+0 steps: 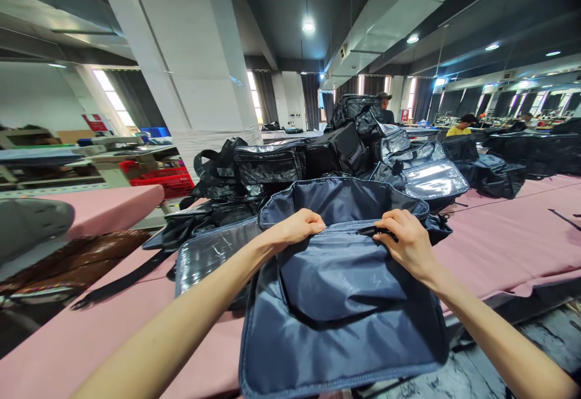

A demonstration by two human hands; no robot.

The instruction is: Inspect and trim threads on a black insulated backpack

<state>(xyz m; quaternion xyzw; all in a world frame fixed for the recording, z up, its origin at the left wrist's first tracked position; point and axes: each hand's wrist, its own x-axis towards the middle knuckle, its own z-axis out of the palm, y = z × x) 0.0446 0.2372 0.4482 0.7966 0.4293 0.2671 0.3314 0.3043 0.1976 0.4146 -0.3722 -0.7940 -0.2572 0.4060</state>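
Observation:
A dark navy fabric bag (pixel 345 350) lies in front of me at the table's near edge, its lining side showing and its upper opening spread. Across its middle runs a zipper (pixel 340 226) along the top of a loose inner pocket (pixel 336 284). My left hand (pixel 302 227) is closed, pinching the fabric at the left end of that zipper edge. At the right end, my right hand (pixel 406 241) grips a black zipper pull (pixel 370 230) between thumb and fingers. Faint lettering shows on the pocket cloth. The bag's underside is hidden.
Behind the bag, several black bags (pixel 272 166) are piled, some with shiny silver lining (pixel 436 178). A black strap (pixel 122 281) trails over the pink tabletop (pixel 508 235) on the left. A red crate (pixel 158 181) stands beyond. A person in yellow (pixel 460 128) is farther back.

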